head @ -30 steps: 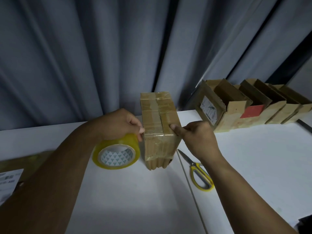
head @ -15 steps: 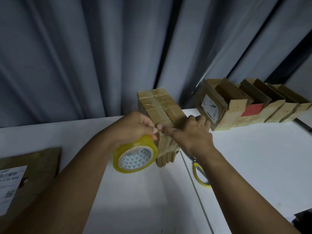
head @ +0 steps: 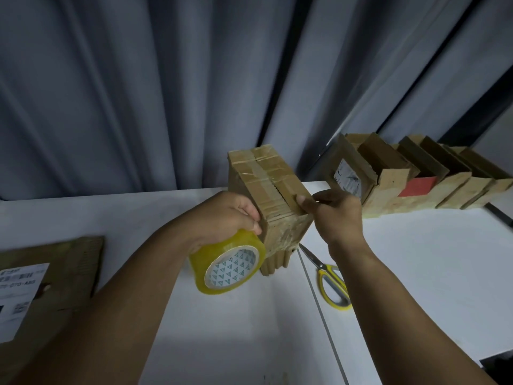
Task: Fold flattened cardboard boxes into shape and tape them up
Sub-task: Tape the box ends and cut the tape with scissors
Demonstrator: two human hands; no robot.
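At the centre of the frame the left hand curls its fingers over the top of a yellow tape roll, gripping it. The roll hangs just left of and against the near end of the cardboard box, with its patterned core facing the camera. The fingertips of this hand lie at the box's near left edge.

The right hand grips the near right corner of the same box, thumb laid on the top face and fingers curled down the right side. The box stands on the white surface in the middle of the frame, twisted a little. Its top flaps are closed and glossy tape runs along the seam and over the near end.

Just right of the box, yellow-handled scissors lie flat on the surface, below the right wrist. At the lower left edge lies a flattened cardboard piece bearing a white label. A row of folded boxes stands at the right, against the grey curtain.
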